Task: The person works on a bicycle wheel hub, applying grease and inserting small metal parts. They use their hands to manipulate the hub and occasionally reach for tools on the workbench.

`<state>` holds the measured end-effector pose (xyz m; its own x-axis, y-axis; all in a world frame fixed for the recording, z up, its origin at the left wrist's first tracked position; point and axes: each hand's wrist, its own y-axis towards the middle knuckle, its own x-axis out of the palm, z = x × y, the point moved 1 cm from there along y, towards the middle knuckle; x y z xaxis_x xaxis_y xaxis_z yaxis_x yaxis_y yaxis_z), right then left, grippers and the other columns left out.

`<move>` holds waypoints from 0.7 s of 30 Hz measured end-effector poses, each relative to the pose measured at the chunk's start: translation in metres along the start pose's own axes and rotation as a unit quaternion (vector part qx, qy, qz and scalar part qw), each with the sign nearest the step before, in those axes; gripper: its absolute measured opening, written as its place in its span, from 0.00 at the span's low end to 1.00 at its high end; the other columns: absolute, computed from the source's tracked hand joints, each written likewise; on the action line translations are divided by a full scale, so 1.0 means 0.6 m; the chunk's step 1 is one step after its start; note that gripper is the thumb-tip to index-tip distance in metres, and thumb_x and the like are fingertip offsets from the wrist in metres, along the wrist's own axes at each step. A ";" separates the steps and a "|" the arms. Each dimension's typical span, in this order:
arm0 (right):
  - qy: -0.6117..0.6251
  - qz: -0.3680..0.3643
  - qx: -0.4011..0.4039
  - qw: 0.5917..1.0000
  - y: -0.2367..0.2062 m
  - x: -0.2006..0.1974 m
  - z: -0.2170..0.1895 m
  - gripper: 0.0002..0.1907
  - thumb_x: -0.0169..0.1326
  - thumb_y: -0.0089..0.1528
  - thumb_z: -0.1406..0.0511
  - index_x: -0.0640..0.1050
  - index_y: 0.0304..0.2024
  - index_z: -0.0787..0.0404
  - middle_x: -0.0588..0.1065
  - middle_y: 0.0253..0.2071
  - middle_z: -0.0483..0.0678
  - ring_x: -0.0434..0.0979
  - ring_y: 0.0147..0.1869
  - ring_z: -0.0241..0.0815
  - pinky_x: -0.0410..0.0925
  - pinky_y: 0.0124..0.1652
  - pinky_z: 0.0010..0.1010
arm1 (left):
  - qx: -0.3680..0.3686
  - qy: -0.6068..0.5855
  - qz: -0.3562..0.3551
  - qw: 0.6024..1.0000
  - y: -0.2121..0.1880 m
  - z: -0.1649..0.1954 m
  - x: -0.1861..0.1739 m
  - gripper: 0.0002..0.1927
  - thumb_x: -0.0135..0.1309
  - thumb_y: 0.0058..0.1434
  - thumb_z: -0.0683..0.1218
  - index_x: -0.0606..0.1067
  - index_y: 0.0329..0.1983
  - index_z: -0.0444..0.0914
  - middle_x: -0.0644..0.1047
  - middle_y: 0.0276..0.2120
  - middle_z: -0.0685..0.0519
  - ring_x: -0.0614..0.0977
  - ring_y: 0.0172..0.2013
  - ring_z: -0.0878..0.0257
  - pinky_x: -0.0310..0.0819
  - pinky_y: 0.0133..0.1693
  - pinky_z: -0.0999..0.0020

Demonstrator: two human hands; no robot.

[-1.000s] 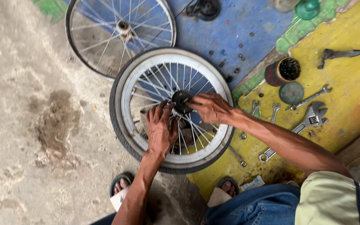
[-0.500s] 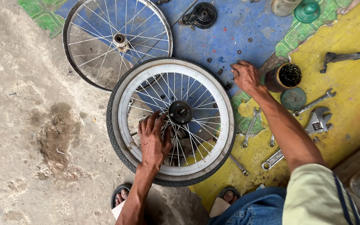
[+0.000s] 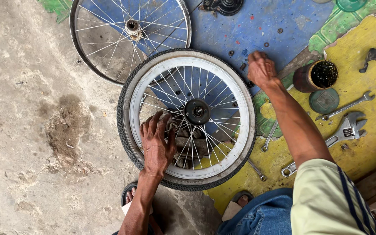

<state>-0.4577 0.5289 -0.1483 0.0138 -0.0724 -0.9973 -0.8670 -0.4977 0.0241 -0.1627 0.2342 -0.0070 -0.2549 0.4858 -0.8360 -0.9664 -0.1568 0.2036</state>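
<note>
Steel spokes (image 3: 183, 139) under flat left hand (image 3: 156, 143); right hand (image 3: 261, 68) curled

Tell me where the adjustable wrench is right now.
The adjustable wrench lies on the yellow board at the right of the head view, just below a combination spanner.

White-rimmed spoked wheel (image 3: 187, 119) with black tyre lies flat
</note>
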 end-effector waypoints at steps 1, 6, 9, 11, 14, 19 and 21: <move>0.039 0.008 0.037 0.999 0.002 -0.003 0.002 0.16 0.52 0.57 0.72 0.76 0.47 0.74 0.75 0.43 0.64 0.78 0.45 0.56 0.75 0.42 0.43 | 0.002 0.004 0.002 1.000 -0.001 -0.003 0.001 0.23 0.57 0.61 0.42 0.74 0.61 0.36 0.72 0.62 0.41 0.71 0.62 0.43 0.59 0.65 0.43; 0.227 0.034 0.124 0.965 -0.016 -0.037 -0.019 0.12 0.46 0.76 0.67 0.74 0.44 0.72 0.73 0.33 0.58 0.74 0.35 0.48 0.71 0.37 0.43 | 0.004 -0.009 -0.002 1.000 -0.010 -0.021 0.003 0.22 0.56 0.62 0.41 0.74 0.61 0.36 0.72 0.63 0.41 0.72 0.63 0.45 0.62 0.66 0.46; 0.345 -0.109 0.097 0.927 -0.062 -0.052 -0.080 0.12 0.48 0.74 0.66 0.75 0.42 0.72 0.73 0.31 0.57 0.74 0.32 0.48 0.70 0.31 0.43 | 0.010 -0.015 -0.001 1.000 -0.018 -0.027 -0.002 0.23 0.56 0.62 0.42 0.74 0.61 0.36 0.72 0.63 0.41 0.72 0.62 0.45 0.61 0.65 0.45; 0.428 -0.050 -0.069 0.900 -0.091 -0.061 -0.139 0.08 0.58 0.65 0.66 0.80 0.43 0.66 0.81 0.38 0.53 0.82 0.40 0.42 0.77 0.40 0.33 | 0.010 -0.018 -0.003 1.000 -0.024 -0.028 -0.011 0.22 0.57 0.62 0.42 0.74 0.60 0.36 0.72 0.62 0.40 0.71 0.62 0.44 0.60 0.65 0.44; 0.424 -0.049 -0.115 0.897 -0.142 -0.069 -0.207 0.07 0.59 0.64 0.68 0.82 0.45 0.60 0.83 0.43 0.51 0.84 0.44 0.42 0.79 0.41 0.32 | 0.010 -0.014 -0.008 1.000 -0.034 -0.025 -0.031 0.23 0.57 0.61 0.42 0.73 0.60 0.35 0.72 0.61 0.41 0.71 0.62 0.44 0.58 0.65 0.44; 0.431 -0.079 -0.079 0.895 -0.182 -0.082 -0.269 0.07 0.61 0.62 0.68 0.82 0.42 0.61 0.84 0.38 0.50 0.85 0.41 0.41 0.79 0.42 0.30 | 0.021 -0.009 0.004 1.000 -0.048 -0.016 -0.061 0.24 0.57 0.60 0.41 0.73 0.61 0.37 0.72 0.60 0.41 0.70 0.62 0.45 0.58 0.65 0.45; 0.423 -0.060 -0.066 0.902 -0.189 -0.085 -0.281 0.07 0.62 0.61 0.68 0.82 0.42 0.62 0.83 0.36 0.50 0.85 0.38 0.41 0.78 0.38 0.31 | 0.023 -0.014 0.006 1.000 -0.056 -0.012 -0.068 0.23 0.57 0.61 0.41 0.73 0.60 0.36 0.72 0.60 0.42 0.70 0.62 0.45 0.59 0.65 0.46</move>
<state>-0.2762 0.4432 -0.0886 0.5267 -0.6173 -0.5844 -0.7683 -0.6399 -0.0166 -0.1197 0.2136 0.0169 -0.2667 0.5074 -0.8194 -0.9636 -0.1228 0.2376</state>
